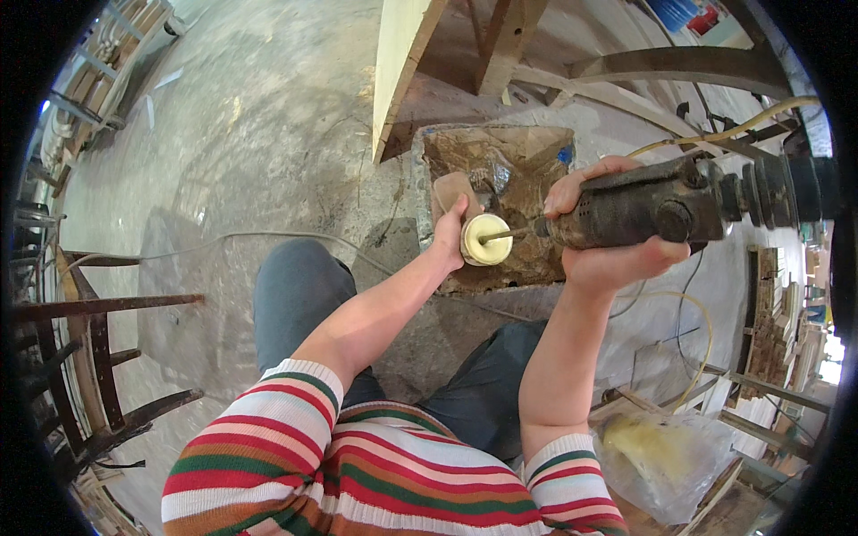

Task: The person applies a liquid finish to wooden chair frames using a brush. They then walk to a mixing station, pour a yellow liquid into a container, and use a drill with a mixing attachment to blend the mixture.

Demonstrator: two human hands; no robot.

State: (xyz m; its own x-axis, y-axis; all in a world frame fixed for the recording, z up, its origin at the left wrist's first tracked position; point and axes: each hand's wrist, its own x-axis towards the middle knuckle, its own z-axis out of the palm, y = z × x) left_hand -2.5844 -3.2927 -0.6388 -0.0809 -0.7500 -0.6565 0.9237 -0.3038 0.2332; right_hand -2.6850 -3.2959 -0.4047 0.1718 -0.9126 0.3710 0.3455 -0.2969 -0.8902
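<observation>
My left hand point(450, 234) is closed at the side of a small round cup point(487, 252) with pale yellow contents, in front of my knees. A tan, round-ended piece point(454, 189) shows just beyond my left thumb; I cannot tell whether it joins the cup. My right hand point(626, 261) is wrapped around a dark, worn power drill point(639, 207), lying sideways with its nose toward the cup. From the drill a thin rod point(502, 236) reaches into the cup's pale contents. Part of my right palm is hidden by the drill.
Beneath my hands is a shallow, dirty brown tray point(545, 143). A wooden panel point(402, 76) stands beyond it. Chair frames point(98, 308) are at left. A cable point(268, 234) crosses the floor; a yellow hose point(715, 136) runs at right. A clear plastic bag point(666, 456) lies lower right.
</observation>
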